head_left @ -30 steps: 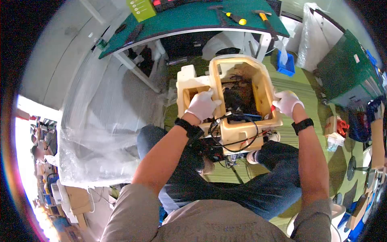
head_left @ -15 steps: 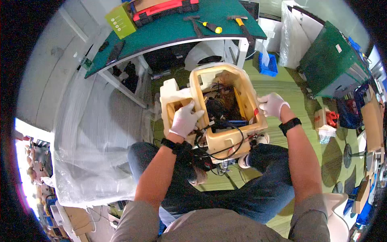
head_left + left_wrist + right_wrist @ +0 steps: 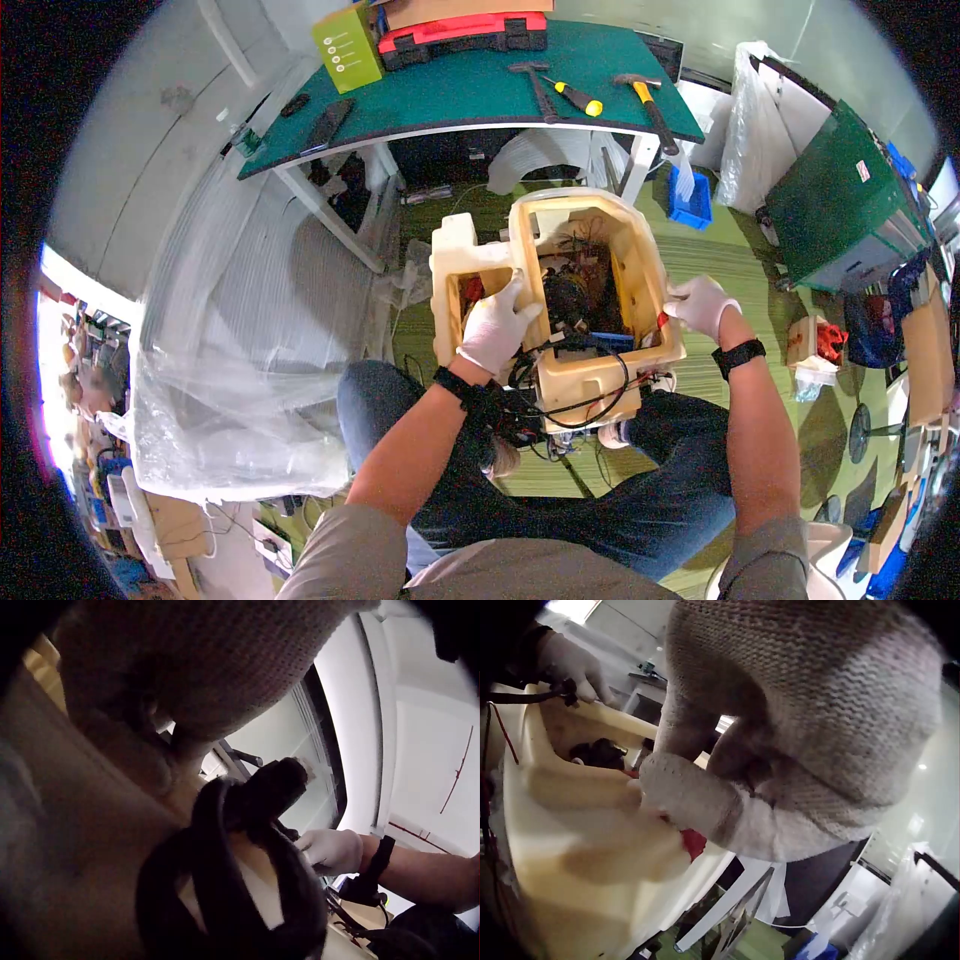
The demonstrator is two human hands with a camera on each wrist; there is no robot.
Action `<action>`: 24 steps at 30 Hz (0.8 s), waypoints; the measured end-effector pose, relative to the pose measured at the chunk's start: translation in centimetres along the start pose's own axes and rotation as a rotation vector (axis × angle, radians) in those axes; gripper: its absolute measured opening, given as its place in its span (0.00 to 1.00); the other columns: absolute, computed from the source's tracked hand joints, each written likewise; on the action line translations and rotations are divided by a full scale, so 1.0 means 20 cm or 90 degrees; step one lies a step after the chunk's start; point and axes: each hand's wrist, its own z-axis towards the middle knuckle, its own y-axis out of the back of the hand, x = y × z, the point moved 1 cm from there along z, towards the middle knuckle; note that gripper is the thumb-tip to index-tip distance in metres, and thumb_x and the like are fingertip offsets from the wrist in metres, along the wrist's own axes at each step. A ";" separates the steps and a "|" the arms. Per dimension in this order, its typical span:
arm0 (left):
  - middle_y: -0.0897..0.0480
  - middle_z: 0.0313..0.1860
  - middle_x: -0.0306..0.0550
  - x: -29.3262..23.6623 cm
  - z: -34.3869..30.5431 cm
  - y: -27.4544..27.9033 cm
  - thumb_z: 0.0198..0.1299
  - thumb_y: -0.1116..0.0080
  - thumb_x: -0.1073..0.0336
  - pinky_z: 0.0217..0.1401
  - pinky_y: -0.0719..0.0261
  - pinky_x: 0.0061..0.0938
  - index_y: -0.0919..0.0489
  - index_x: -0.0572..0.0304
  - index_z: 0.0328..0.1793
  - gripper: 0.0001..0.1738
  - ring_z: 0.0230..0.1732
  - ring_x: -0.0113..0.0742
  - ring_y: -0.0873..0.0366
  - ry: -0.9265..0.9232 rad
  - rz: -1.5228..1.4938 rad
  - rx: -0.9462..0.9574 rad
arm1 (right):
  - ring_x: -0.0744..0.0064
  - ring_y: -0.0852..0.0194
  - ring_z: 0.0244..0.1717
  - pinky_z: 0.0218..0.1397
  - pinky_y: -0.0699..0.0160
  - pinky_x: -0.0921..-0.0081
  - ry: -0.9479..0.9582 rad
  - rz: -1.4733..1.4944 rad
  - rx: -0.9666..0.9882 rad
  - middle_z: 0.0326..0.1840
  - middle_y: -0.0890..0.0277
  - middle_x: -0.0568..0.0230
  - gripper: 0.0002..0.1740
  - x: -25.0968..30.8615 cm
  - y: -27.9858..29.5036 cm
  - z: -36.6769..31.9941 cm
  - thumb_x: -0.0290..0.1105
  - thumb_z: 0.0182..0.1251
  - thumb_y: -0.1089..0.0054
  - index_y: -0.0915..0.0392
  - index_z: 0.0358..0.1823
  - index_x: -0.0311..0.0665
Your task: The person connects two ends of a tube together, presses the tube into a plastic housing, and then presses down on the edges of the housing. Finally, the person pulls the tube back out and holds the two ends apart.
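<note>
Yellowish tub [image 3: 590,378] held at two edges
The inner wall [image 3: 519,252] is gripped by the left hand [image 3: 493,330], the outer rim [image 3: 648,243] by the right hand [image 3: 702,306]; the large opening [image 3: 583,285] lies between.

wiring [image 3: 568,290] inside tub [image 3: 652,270]: too small to separate. left wrist view: black cable [image 3: 214,855] blurred, cut off below. red patch [image 3: 693,844] partly hidden by right hand [image 3: 795,727].

On the table [image 3: 430,102], a toolbox [image 3: 465,42] is set right of a box [image 3: 348,48]; a screwdriver [image 3: 580,99] is laid between two hammers [image 3: 652,108]; a housing [image 3: 456,238] is placed before the near edge.
</note>
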 end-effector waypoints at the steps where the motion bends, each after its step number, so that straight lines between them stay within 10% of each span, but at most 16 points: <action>1: 0.16 0.37 0.69 0.02 0.00 -0.01 0.64 0.36 0.55 0.44 0.17 0.46 0.25 0.65 0.68 0.31 0.41 0.62 0.15 -0.022 -0.006 -0.020 | 0.55 0.12 0.36 0.46 0.16 0.64 0.010 -0.021 -0.007 0.38 0.13 0.44 0.22 0.00 0.00 0.00 0.44 0.62 0.34 0.13 0.52 0.38; 10: 0.14 0.40 0.67 -0.05 0.01 0.09 0.61 0.33 0.55 0.48 0.16 0.43 0.24 0.69 0.67 0.33 0.45 0.62 0.14 0.033 -0.028 0.084 | 0.48 0.13 0.38 0.47 0.16 0.62 0.053 0.000 -0.004 0.41 0.14 0.45 0.19 -0.04 0.01 0.03 0.45 0.62 0.37 0.13 0.48 0.41; 14: 0.14 0.42 0.68 0.05 0.04 0.03 0.61 0.32 0.58 0.51 0.17 0.44 0.21 0.70 0.61 0.27 0.47 0.63 0.15 -0.117 0.002 0.003 | 0.50 0.12 0.37 0.47 0.15 0.62 0.082 0.009 0.008 0.40 0.14 0.45 0.20 -0.11 -0.03 0.07 0.45 0.62 0.38 0.14 0.49 0.41; 19: 0.17 0.28 0.57 0.01 0.04 0.06 0.61 0.33 0.59 0.32 0.18 0.35 0.29 0.66 0.75 0.37 0.28 0.44 0.14 0.050 -0.082 0.118 | 0.51 0.13 0.35 0.45 0.16 0.61 0.044 0.043 -0.001 0.38 0.14 0.46 0.18 -0.04 0.01 0.00 0.44 0.62 0.38 0.14 0.47 0.40; 24: 0.15 0.32 0.63 0.08 0.04 0.03 0.62 0.34 0.56 0.39 0.16 0.38 0.23 0.70 0.65 0.31 0.34 0.53 0.12 -0.128 0.034 0.017 | 0.56 0.13 0.32 0.41 0.16 0.63 0.102 -0.028 0.003 0.36 0.15 0.45 0.19 -0.05 0.01 0.02 0.41 0.60 0.37 0.14 0.49 0.38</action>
